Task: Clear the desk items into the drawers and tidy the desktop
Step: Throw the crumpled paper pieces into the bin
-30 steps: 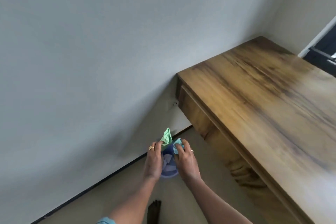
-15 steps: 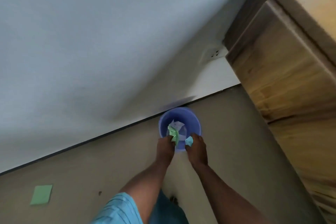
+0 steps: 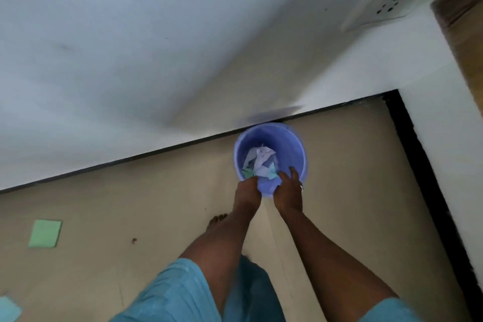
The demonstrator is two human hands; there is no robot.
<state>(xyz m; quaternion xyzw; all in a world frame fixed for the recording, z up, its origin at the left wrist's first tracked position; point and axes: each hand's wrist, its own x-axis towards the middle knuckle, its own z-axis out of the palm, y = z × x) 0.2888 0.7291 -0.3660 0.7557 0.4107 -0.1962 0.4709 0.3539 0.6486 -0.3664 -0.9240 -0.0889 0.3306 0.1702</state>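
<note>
Head view, starting far left — spotting a green sheet (image 3: 45, 233) flat on the floor and a pale blue sheet (image 3: 7, 310) at the floor's near-left corner, both uncollected. Moving along to the left hand (image 3: 247, 191), bent over the near rim of the blue bin (image 3: 270, 131), fingertips buried by a green crumple; cannot tell whether gripping or let go. Inside, crumpled papers (image 3: 261, 161) heaped at the bottom. Next, the right hand (image 3: 288, 192), fingers stretched loose over the rim, pinching nothing. Bin parked at the floor's far edge, against the wall. Far right, only a sliver of desk (image 3: 467, 15). Judging it late — scraps nearly binned, floor sheets left, desktop unseen.
</note>
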